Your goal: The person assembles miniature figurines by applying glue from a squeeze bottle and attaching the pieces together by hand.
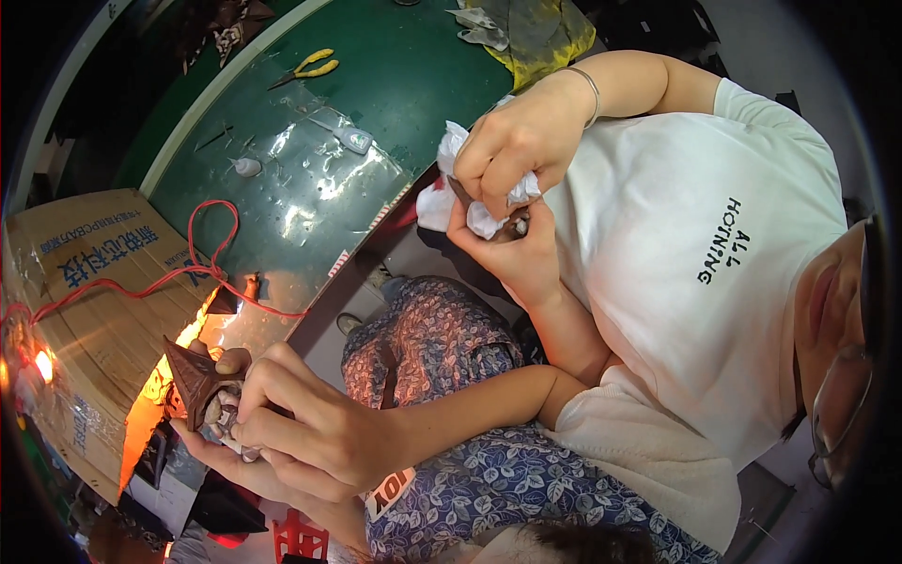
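Observation:
At the lower left, my right hand (315, 423) and my left hand (216, 459) both hold a small craft piece (194, 381). It has a brown, pointed, roof-like top and a pale, knobbly lower part; I cannot tell exactly what it is. The left palm lies beneath it. My right fingers are bent in against its pale side, and their tips are partly hidden. To my right, a co-worker's hands (526, 179) grip a brown piece (515, 226) among crumpled white tissue (485, 221).
A cardboard sheet (94, 310) stands at the left, with a red cord (141, 289) across it and a bright lamp (44, 365) beside it. On the green bench (395, 56) lie yellow-handled pliers (308, 70), a small squeeze bottle (352, 139) and another small bottle (247, 166). Yellow-and-grey cloth (540, 42) lies behind.

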`<control>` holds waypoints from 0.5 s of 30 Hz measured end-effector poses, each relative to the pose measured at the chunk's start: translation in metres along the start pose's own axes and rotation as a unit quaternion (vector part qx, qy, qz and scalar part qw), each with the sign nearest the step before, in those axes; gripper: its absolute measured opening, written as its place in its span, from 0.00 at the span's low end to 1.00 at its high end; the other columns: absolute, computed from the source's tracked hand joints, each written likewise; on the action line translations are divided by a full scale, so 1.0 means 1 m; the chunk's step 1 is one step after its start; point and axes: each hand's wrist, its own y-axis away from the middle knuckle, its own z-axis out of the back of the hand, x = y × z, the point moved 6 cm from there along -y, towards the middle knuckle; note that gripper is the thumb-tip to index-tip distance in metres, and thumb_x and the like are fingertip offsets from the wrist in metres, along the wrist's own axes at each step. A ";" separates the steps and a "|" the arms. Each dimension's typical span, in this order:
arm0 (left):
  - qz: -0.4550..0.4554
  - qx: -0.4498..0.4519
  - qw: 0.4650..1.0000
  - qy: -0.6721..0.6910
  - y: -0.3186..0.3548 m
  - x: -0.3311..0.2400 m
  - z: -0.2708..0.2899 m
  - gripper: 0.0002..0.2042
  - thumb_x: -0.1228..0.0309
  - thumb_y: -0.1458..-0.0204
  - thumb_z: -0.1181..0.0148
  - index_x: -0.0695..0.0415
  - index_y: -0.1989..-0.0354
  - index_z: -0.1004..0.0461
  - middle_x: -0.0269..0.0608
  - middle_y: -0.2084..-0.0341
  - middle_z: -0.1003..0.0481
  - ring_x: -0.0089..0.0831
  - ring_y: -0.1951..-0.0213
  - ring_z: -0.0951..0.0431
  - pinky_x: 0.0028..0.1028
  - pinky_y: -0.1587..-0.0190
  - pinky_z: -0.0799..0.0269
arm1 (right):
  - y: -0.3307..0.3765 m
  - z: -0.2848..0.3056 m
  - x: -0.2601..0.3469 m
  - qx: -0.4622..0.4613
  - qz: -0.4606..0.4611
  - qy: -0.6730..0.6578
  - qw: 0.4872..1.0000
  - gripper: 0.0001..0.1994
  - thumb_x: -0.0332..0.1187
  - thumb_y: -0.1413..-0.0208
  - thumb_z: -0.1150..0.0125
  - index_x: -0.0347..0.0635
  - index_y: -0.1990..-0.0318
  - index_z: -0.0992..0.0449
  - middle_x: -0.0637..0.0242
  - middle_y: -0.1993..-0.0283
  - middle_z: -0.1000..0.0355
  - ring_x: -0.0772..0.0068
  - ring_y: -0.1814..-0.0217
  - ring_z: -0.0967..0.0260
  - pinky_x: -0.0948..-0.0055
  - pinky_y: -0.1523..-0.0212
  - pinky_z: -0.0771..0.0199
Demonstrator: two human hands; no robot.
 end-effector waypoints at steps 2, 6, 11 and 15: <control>-0.014 -0.022 0.999 -0.045 -0.001 -0.002 -0.003 0.24 0.54 0.43 0.56 0.60 0.46 0.39 0.42 0.57 0.31 0.27 0.57 0.31 0.25 0.53 0.36 | -0.002 0.000 -0.002 0.009 -0.024 -0.033 0.999 0.08 0.20 0.60 0.48 0.30 0.68 0.33 0.56 0.66 0.43 0.58 0.66 0.47 0.65 0.64 0.43; -0.049 -0.057 0.990 -0.116 0.006 -0.005 -0.006 0.26 0.52 0.43 0.56 0.61 0.44 0.39 0.44 0.56 0.30 0.28 0.57 0.31 0.25 0.53 0.35 | 0.000 0.000 -0.007 0.007 -0.038 -0.035 0.999 0.09 0.19 0.63 0.46 0.31 0.69 0.33 0.57 0.67 0.42 0.58 0.65 0.46 0.65 0.63 0.42; 0.026 -0.043 0.994 -0.101 0.001 0.017 -0.010 0.26 0.49 0.45 0.55 0.61 0.50 0.36 0.41 0.61 0.29 0.27 0.64 0.28 0.22 0.60 0.32 | -0.003 0.012 -0.011 0.019 -0.005 0.100 0.995 0.11 0.21 0.66 0.44 0.35 0.69 0.29 0.55 0.66 0.36 0.60 0.65 0.40 0.67 0.62 0.37; 0.010 -0.064 0.995 -0.075 0.007 0.017 -0.020 0.27 0.45 0.45 0.58 0.58 0.53 0.33 0.38 0.69 0.28 0.23 0.71 0.30 0.21 0.71 0.34 | 0.008 0.009 -0.011 0.057 -0.046 0.078 0.994 0.12 0.20 0.64 0.44 0.34 0.66 0.28 0.57 0.63 0.37 0.65 0.65 0.41 0.72 0.65 0.37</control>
